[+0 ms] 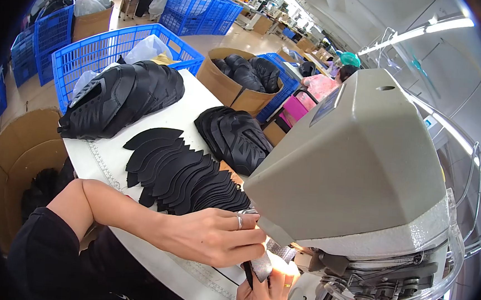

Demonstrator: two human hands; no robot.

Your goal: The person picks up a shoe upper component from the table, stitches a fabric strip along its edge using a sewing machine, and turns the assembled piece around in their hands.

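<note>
My left hand [217,237] reaches across from the left, with a ring on one finger and its fingers closed on a grey and black fabric piece [261,266]. Below and to the right, my right hand [267,291], also wearing a ring, grips the lower part of the same piece. Both hands are beside the head of a large grey sewing machine [350,169], whose body hides the piece's far end. Left of the machine, a fanned row of black curved pieces [183,174] lies on the white table [78,152].
Stacked black shoe uppers [127,97] and a second stack [233,138] lie farther back. Beyond are a blue crate [91,56] and a cardboard box [217,84] of black parts. Another cardboard box [21,140] stands left. A person in pink [320,87] sits behind the machine.
</note>
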